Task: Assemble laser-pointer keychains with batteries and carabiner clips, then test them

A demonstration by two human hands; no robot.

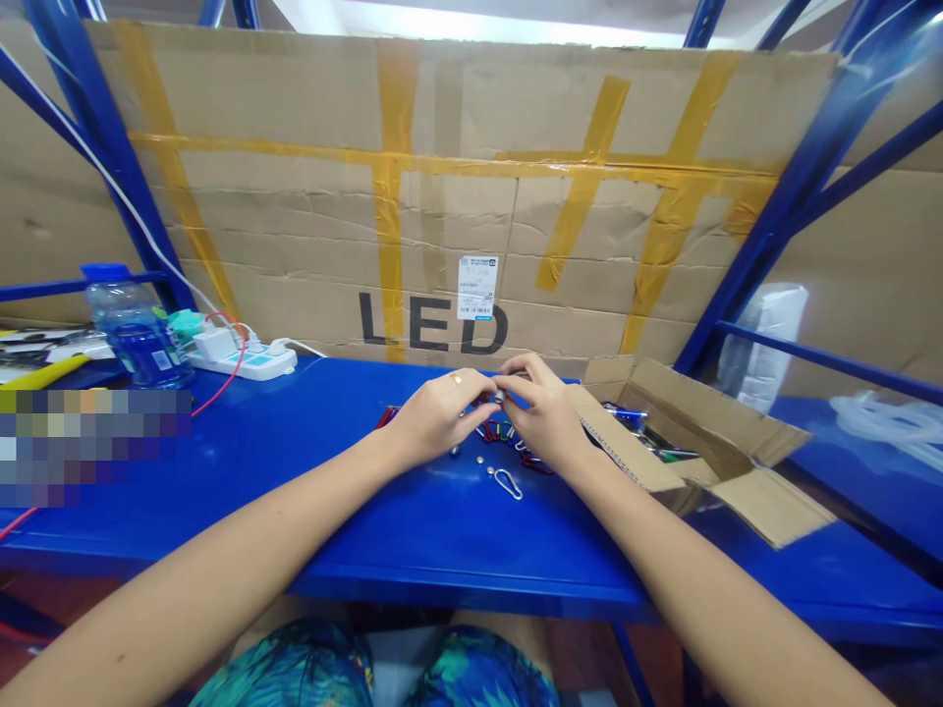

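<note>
Small silvery cylindrical metal piece [499,397] sits between the fingertips of both hands, partly hidden by them. The left hand [440,414], with a smooth gold-coloured ring [456,378] on one finger, is narrow, its thumb and curled fingers pinching the piece from one side. The right hand [543,410] is narrow too, its bent fingers and thumb gripping the same piece from the other side.

Just below the two hands, on the smooth, glossy blue counter [354,520], lie a shiny silver teardrop-shaped metal carabiner [508,483] and tiny rounded silver metal bits [480,460]. Behind and between the hands, partly covered by them, is a row of red, green and other coloured carabiners [505,432].

Beside the right hand stands an open brown cardboard box [766,501], its stiff flaps folded outward. Beyond both hands rises a creased cardboard panel [309,236] crossed by glossy yellow-brown tape [388,196].
</note>
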